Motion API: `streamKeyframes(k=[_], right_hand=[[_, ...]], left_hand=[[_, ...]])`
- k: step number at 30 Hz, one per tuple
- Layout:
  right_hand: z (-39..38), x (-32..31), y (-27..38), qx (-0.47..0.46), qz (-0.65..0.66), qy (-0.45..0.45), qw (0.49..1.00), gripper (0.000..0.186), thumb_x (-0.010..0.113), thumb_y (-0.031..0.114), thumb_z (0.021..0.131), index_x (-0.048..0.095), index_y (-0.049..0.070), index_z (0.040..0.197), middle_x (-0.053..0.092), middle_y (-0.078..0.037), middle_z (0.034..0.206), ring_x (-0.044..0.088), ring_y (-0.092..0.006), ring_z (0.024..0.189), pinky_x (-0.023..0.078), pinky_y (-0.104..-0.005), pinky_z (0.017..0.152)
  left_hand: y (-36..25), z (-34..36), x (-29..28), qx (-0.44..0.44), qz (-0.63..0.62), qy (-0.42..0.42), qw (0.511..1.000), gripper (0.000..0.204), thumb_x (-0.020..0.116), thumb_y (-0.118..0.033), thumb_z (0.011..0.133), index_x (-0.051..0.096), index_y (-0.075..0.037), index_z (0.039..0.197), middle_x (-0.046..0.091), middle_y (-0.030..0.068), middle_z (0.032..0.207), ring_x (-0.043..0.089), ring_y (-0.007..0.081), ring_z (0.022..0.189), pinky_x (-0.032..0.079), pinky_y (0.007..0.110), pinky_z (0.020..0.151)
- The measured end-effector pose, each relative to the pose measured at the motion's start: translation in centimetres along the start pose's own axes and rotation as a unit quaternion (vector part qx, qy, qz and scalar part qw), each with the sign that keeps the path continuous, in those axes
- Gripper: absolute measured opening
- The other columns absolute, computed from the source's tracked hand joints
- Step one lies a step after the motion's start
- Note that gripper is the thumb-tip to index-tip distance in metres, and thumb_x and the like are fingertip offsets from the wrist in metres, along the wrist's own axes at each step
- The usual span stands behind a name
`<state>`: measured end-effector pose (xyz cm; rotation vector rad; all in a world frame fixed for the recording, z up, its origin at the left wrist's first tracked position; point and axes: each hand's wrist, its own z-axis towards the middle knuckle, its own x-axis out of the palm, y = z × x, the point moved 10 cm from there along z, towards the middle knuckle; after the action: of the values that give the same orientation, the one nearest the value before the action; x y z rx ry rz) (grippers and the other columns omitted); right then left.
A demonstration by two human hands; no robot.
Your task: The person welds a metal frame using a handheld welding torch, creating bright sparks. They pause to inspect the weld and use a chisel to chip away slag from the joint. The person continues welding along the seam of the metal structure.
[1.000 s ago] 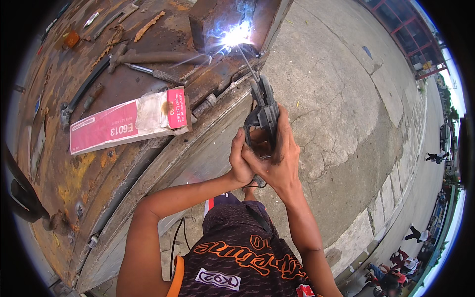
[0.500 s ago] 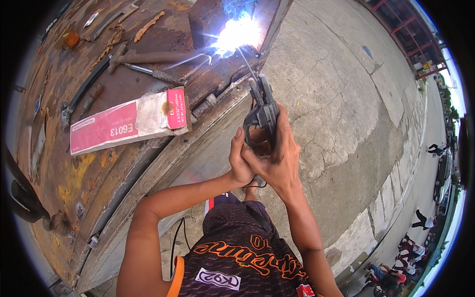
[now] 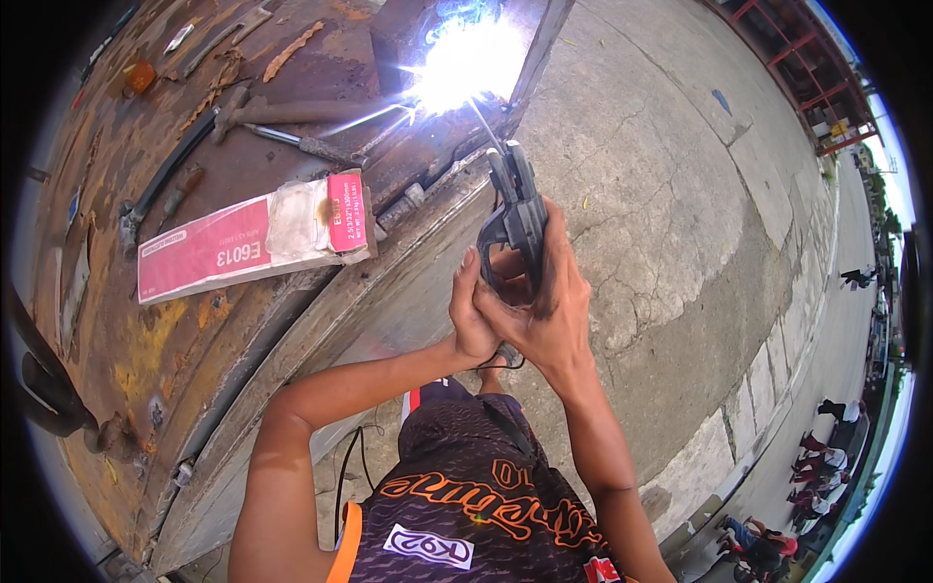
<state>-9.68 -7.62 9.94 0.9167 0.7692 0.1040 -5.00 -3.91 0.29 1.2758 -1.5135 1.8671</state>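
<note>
Both my hands are wrapped round a black electrode holder [image 3: 520, 209], my right hand [image 3: 544, 291] along its right side, my left hand [image 3: 471, 321] closed at its lower left. A thin welding rod [image 3: 486, 120] runs from the holder's jaws up into a blinding arc [image 3: 465, 63] at the foot of a steel piece [image 3: 389, 39]. The glare hides the rod's tip and the joint. Left of the holder, on a rusty steel surface [image 3: 155, 350], lie a pink-and-white electrode box [image 3: 243, 243], a hammer [image 3: 301, 113], a tool with a metal shaft [image 3: 277, 134] and a black-handled hammer [image 3: 155, 185].
The bench edge [image 3: 330, 301] runs diagonally beside me, with cracked concrete [image 3: 671, 243] to its right and a black cable [image 3: 355, 447] hanging below. Dark metal [image 3: 44, 379] sits at far left. Several people [image 3: 816, 466] are on the road at right, near a red-framed structure [image 3: 787, 53].
The arc glare has grown larger and brighter, and the holder has shifted very slightly up toward it, the rod looking a little shorter. People in the background at right have moved.
</note>
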Motion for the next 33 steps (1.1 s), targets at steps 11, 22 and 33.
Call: streamKeyframes(k=[11, 22, 33], right_hand=[[0.35, -0.13, 0.18, -0.014, -0.034, -0.006, 0.999, 0.096, 0.082, 0.022, 0.07, 0.033, -0.002, 0.15, 0.07, -0.014, 0.094, 0.074, -0.0246, 0.081, 0.06, -0.035, 0.069], [0.56, -0.09, 0.14, 0.005, -0.018, 0.007, 1.0, 0.095, 0.082, 0.022, 0.071, 0.033, -0.001, 0.15, 0.07, -0.014, 0.094, 0.074, -0.0248, 0.08, 0.06, -0.0349, 0.068], [0.87, -0.38, 0.65, -0.014, -0.032, -0.005, 0.999, 0.095, 0.081, 0.022, 0.07, 0.034, -0.002, 0.149, 0.069, -0.014, 0.094, 0.074, -0.0257, 0.08, 0.06, -0.0353, 0.067]], left_hand=[[-0.07, 0.08, -0.22, -0.012, 0.008, -0.034, 0.999, 0.085, 0.028, -0.068, 0.098, 0.057, 0.008, 0.125, 0.068, 0.0163, 0.111, 0.066, 0.0217, 0.098, 0.052, 0.033, 0.088], [-0.16, 0.06, -0.08, -0.015, -0.006, -0.047, 0.999, 0.085, 0.028, -0.068, 0.098, 0.057, 0.007, 0.127, 0.067, 0.016, 0.113, 0.066, 0.0215, 0.1, 0.051, 0.033, 0.09], [-0.48, 0.26, 0.19, -0.017, 0.011, -0.04, 0.999, 0.086, 0.027, -0.069, 0.098, 0.057, 0.007, 0.126, 0.067, 0.015, 0.113, 0.066, 0.0209, 0.099, 0.051, 0.033, 0.089]])
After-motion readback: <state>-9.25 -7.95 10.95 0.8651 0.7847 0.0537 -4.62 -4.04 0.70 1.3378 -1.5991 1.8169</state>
